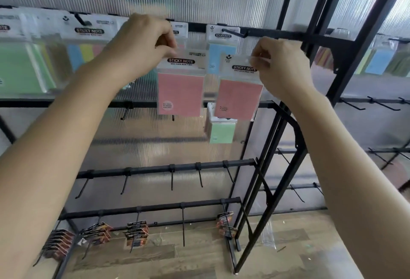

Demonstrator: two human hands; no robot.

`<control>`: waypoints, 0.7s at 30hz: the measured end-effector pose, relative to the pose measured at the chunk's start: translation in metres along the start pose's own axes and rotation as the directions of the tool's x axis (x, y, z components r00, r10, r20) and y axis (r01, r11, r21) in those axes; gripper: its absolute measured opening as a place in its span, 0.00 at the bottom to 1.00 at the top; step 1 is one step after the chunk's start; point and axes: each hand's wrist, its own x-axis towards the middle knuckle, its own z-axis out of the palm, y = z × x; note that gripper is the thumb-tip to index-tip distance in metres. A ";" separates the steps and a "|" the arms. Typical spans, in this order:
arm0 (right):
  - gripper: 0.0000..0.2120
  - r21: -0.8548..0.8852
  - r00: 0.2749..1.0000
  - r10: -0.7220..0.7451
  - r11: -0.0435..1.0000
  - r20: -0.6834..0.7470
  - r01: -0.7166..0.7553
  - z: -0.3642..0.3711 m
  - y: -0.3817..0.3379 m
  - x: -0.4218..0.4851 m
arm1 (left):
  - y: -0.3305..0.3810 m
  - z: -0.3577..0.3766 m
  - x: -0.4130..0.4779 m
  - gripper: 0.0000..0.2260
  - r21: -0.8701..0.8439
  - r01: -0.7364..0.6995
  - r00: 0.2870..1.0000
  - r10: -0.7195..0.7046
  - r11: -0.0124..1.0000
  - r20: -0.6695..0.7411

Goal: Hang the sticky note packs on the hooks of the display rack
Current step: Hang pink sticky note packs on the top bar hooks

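Observation:
My left hand (146,41) pinches the clear header of a pink sticky note pack (180,93) in front of the top rail of the black display rack (286,34). My right hand (280,65) pinches the header of a second pink pack (237,98), held just below a top-rail hook (233,32). A blue pack (214,56) hangs on that hook behind it. A green pack (221,132) hangs on the second rail. More packs (86,43) fill the top rail at the left.
Bare hooks (172,178) stick out from the third rail and the second rail. Dark carded items (136,232) hang on the bottom rail above a wooden floor. A second rack section (377,105) with hooks stands to the right.

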 end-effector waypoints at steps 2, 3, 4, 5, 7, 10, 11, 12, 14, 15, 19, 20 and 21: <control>0.05 -0.010 1.000 0.006 1.000 0.028 -0.006 0.008 0.006 -0.014 | 0.002 0.011 -0.008 0.05 -0.029 0.015 1.000 -0.015 0.999 0.025; 0.05 -0.011 0.999 0.010 1.000 0.038 -0.009 0.011 0.010 -0.022 | 0.002 0.018 -0.012 0.04 -0.046 0.021 0.999 -0.019 0.999 0.042; 0.05 -0.012 0.999 0.015 1.000 0.044 -0.014 0.014 0.014 -0.029 | 0.003 0.024 -0.015 0.04 -0.060 0.024 0.998 -0.020 0.998 0.061; 0.04 -0.017 0.999 0.022 1.000 0.046 -0.022 0.016 0.019 -0.036 | 0.004 0.031 -0.018 0.03 -0.072 0.024 0.997 -0.018 0.997 0.080; 0.04 -0.027 0.998 0.040 0.999 0.051 -0.039 0.020 0.028 -0.049 | 0.005 0.045 -0.024 0.02 -0.091 0.032 0.993 -0.021 0.995 0.113; 0.03 -0.033 0.996 0.076 0.997 0.051 -0.075 0.024 0.044 -0.066 | 0.011 0.066 -0.029 0.01 -0.114 0.030 0.986 -0.011 0.993 0.164; 0.03 -0.040 0.994 0.093 0.995 0.053 -0.091 0.025 0.050 -0.072 | 0.014 0.073 -0.030 0.01 -0.129 0.031 0.984 -0.007 0.991 0.181; 0.03 -0.046 0.992 0.112 0.993 0.056 -0.109 0.026 0.057 -0.077 | 0.017 0.079 -0.031 0.01 -0.145 0.032 0.981 -0.004 0.989 0.194; 0.04 -0.042 0.986 0.151 0.988 0.069 -0.148 0.026 0.069 -0.088 | 0.026 0.092 -0.032 0.01 -0.165 0.031 0.976 0.006 0.986 0.216; 0.04 -0.039 0.983 0.168 0.985 0.078 -0.165 0.025 0.075 -0.093 | 0.030 0.099 -0.032 0.01 -0.170 0.029 0.974 0.010 0.985 0.225; 0.04 -0.046 0.971 0.217 0.976 0.102 -0.213 0.019 0.109 -0.112 | 0.057 0.128 -0.027 0.00 -0.192 0.018 0.963 0.034 0.981 0.266; 0.03 -0.051 0.969 0.224 0.974 0.101 -0.219 0.016 0.119 -0.116 | 0.066 0.135 -0.025 0.00 -0.200 0.015 0.963 0.040 0.980 0.267; 0.03 -0.058 0.968 0.229 0.973 0.099 -0.224 0.013 0.130 -0.119 | 0.075 0.143 -0.023 0.01 -0.210 0.013 0.963 0.044 0.978 0.264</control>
